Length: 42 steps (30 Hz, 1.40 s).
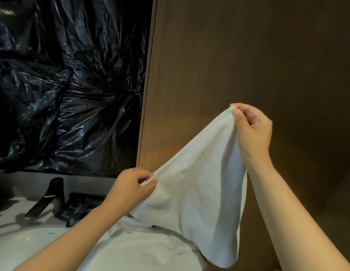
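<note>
Two hands, as I see from the head camera, stretch a white towel (195, 188) before a wooden wall (248, 55). The left hand (131, 184) pinches its lower edge and the right hand (252, 130) pinches the top corner. The long edge climbs from left to right, and the rest hangs down near the right.

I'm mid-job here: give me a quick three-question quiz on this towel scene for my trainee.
1. True or false: the white towel is held by one hand only.
2. Which hand holds the towel higher: A, the left hand, or B, the right hand?
3. Fill in: left of the wooden panel hangs crinkled black ____.
Key: 1 false, both hands pinch it; 2 B; 3 plastic.
</note>
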{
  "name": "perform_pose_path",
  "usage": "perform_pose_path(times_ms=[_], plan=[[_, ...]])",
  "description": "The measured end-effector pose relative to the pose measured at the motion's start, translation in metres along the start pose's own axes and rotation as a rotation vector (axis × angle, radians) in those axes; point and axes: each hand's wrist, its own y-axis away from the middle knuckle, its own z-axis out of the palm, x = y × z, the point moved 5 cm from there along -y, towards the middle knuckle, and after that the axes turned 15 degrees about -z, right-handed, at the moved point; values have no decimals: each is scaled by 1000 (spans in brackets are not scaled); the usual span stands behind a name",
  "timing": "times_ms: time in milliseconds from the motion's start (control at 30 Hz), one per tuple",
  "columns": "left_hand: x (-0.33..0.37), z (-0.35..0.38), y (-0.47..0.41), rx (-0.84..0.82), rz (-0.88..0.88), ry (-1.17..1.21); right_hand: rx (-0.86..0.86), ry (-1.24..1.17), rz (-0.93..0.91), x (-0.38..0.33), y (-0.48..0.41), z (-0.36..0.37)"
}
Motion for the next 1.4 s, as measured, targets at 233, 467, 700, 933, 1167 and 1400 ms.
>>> perform_pose_path(times_ms=[233, 467, 700, 933, 1167, 1400], plan=[[-28, -29, -34, -11, -58, -139, 90, 3, 80, 15, -11, -11], [-6, -71, -69, 220, 51, -138, 216, -10, 155, 32, -28, -30], [47, -124, -94, 390, 142, 1, 391, -11, 284, 65, -29, -46], [52, -127, -116, 474, 64, 56, 341, -42, 324, 69, -35, -41], [49, -124, -116, 469, 67, 120, 311, 28, 275, 74, -32, -41], [58, -122, -103, 495, 27, 257, 330, 135, 154, 57, -23, -44]])
